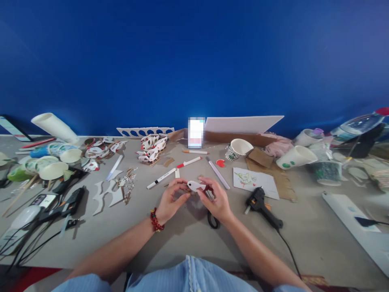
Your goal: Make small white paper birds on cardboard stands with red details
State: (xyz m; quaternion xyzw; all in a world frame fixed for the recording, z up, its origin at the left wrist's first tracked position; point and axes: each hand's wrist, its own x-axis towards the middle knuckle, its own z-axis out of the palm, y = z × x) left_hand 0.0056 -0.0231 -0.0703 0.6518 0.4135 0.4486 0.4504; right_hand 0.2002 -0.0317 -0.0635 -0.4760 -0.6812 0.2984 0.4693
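A small white bird-shaped cutout (196, 186) with a black dot is held up between my two hands, over the middle of the table. The fingertips of my left hand (174, 199) pinch its left end. At its right end my right hand (217, 198) is closed on it with thumb and fingers. Beneath my right hand a black scissor-like handle (213, 220) shows; the rest of it is hidden. Just beyond my hands lie a black-and-white marker (161, 178), a red-and-white marker (189, 162) and a pale purple pen (219, 173).
To the right lie a black glue gun (263, 207), a bird drawing (255, 182), a patterned paper cup (238, 150) and a power strip (354, 227). On the left are white foam scraps (111, 196), finished-looking white birds (152, 148) and another glue gun (68, 205). A lit screen (196, 133) stands at the back.
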